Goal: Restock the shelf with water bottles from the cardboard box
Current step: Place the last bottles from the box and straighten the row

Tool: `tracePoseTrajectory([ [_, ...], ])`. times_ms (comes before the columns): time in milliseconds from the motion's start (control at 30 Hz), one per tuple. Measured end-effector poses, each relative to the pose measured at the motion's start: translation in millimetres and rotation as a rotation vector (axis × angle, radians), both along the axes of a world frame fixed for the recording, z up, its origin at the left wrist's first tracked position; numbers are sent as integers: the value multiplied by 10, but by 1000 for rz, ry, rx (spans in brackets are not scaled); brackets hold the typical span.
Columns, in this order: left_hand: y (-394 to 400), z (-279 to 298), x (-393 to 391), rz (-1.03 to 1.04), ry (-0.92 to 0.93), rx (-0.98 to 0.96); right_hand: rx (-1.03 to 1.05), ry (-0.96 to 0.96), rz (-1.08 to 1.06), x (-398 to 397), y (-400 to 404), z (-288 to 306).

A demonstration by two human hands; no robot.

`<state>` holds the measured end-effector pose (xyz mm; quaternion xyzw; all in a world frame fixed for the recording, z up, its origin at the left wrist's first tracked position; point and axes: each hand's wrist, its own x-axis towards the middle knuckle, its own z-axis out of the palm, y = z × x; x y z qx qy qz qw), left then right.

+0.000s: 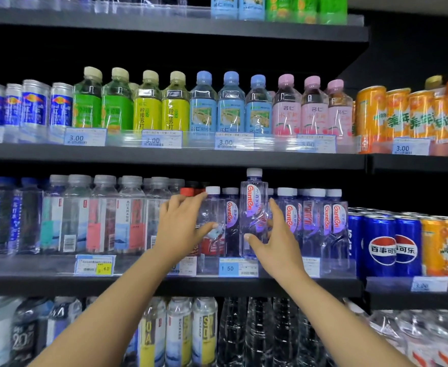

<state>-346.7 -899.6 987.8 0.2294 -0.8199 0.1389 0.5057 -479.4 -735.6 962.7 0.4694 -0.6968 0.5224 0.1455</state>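
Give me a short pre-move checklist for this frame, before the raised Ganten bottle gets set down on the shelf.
1. Right hand grips the raised bottle: ok, thumb and fingers wrap its lower body.
2. Raised bottle upright: ok, cap up, only slightly tilted.
3. Left hand steadies the neighbouring bottle: ok, fingers at its cap, thumb on its body.
4. Raised bottle matches the row: ok, same purple Ganten labels as the bottles to its right.
5. Free slot beneath it: cannot tell, the hands and front bottles hide the shelf floor.
6. Cardboard box within reach: cannot tell, not in view.
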Motion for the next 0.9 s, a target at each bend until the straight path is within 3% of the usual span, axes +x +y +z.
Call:
tracePoseTrajectory([
  [133, -28, -47, 35, 23, -47, -129, 9, -20, -4, 18, -27, 21],
  [400, 141, 15, -166, 124, 40, -70, 31, -8, -37, 27, -45, 15],
  [667, 32, 30, -78, 115, 28, -125, 10, 15, -17, 27, -35, 6],
  [900, 28, 22, 11, 1, 7, -21, -84, -36, 31, 73, -116, -16],
])
